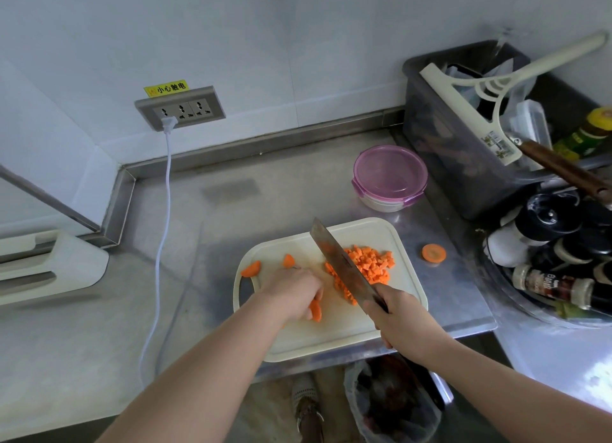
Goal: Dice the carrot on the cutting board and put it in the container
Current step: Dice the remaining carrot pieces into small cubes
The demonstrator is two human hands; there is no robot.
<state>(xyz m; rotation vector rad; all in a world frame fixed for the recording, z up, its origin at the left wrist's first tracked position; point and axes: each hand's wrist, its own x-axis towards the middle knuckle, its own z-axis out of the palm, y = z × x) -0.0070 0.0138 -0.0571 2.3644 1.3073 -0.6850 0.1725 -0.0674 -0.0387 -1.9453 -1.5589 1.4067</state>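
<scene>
Nearest: left hand curled over one carrot slice on the cutting board; right hand clenched around the cleaver handle, blade slanting across the board. Beyond: one heap of diced carrot (cubes too many to count), partly hidden by the blade; two larger pieces at the left. One round slice on the counter. Farther: one lidded container; wall socket, one plug inserted.
</scene>
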